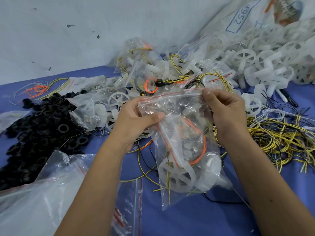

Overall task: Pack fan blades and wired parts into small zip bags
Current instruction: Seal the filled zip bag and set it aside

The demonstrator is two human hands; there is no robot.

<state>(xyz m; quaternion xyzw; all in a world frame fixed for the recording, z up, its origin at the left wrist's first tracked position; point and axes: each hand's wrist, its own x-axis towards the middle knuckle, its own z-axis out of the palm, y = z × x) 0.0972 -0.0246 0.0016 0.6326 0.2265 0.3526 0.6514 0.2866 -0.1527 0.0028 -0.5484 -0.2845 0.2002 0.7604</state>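
Note:
My left hand [136, 114] and my right hand [225, 109] both hold a small clear zip bag [172, 103] by its red-striped top edge, above the blue table. The left thumb presses on the bag's left side and the right fingertips pinch its right corner. Below it hangs or lies a filled zip bag [187, 160] holding a white fan blade [175, 176] and orange and yellow wires. Whether the left fingers also hold this filled bag I cannot tell.
A heap of black rings [39, 132] covers the left. Packed bags and loose white fan blades [245, 60] pile at the back and right. Yellow-black wires [281, 138] lie tangled at the right. Empty zip bags [129, 210] and a large plastic bag [34, 198] lie in front.

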